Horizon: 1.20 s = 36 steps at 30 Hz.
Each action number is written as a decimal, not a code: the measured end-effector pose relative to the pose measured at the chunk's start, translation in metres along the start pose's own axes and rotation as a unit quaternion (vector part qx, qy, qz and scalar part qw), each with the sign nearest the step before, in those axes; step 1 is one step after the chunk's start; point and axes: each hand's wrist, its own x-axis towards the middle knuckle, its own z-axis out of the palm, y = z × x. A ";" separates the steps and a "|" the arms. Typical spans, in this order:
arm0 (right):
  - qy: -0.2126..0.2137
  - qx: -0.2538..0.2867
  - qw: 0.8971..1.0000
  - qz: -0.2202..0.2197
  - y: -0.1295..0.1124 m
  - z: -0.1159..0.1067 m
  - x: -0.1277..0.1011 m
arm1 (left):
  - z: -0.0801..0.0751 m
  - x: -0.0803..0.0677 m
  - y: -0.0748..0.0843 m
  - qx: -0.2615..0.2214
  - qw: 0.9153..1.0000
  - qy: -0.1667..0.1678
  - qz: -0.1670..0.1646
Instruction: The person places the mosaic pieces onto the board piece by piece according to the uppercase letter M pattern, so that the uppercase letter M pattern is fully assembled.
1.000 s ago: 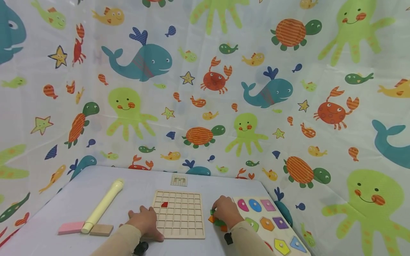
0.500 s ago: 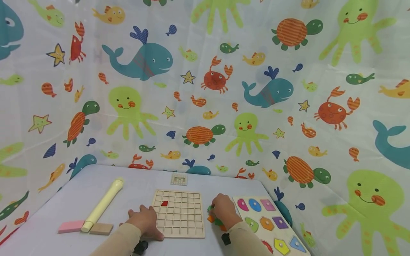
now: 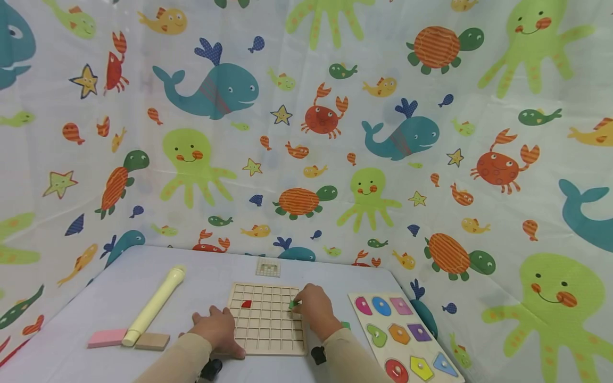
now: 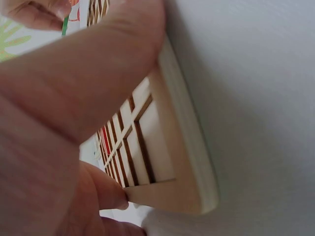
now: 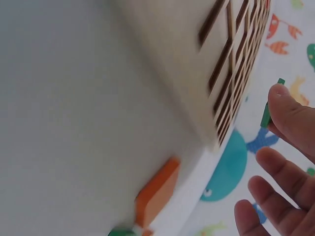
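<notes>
One green piece (image 3: pixel 292 305), pinched in right fingers (image 3: pixel 304 297), probably light, stiff, best edge-held; left fingers (image 4: pixel 106 189) spread, touching the board (image 3: pixel 268 325).

Through my remote feed I log: left sleeve (image 3: pixel 176 363), near left, long, plain beige; right sleeve (image 3: pixel 358 360), near right, matching. Left hand (image 3: pixel 216 331) and right hand (image 3: pixel 317 313), both bare. Small black rounded left attachment (image 3: pixel 211 369) and right attachment (image 3: pixel 318 355), one by each cuff.

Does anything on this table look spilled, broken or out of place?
Nothing stands out: no spill or damage shows. The left hand touches the grid board, and the right hand pinches a green piece.
</notes>
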 end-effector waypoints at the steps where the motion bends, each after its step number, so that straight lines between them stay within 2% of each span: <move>1: -0.001 -0.001 1.000 -0.002 -0.004 0.001 0.001 | -0.001 -0.001 0.000 0.000 1.000 -0.001 -0.001; 9: -0.010 0.013 1.000 -0.021 -0.044 0.008 0.014 | -0.005 -0.005 -0.001 0.002 1.000 -0.002 -0.001; 17: -0.038 0.000 0.999 -0.017 -0.075 0.017 0.030 | -0.002 0.000 -0.004 -0.004 1.000 0.005 0.007; 25: -0.063 -0.007 0.998 -0.016 -0.090 0.026 0.044 | 0.002 0.004 -0.005 -0.003 1.000 0.011 0.010; 31: -0.080 -0.003 0.997 -0.007 -0.091 0.037 0.052 | 0.003 0.001 -0.005 -0.013 1.000 0.013 0.018; 36: -0.075 -0.024 0.996 -0.030 -0.092 0.036 0.051 | 0.000 -0.001 -0.004 -0.008 1.000 0.012 0.012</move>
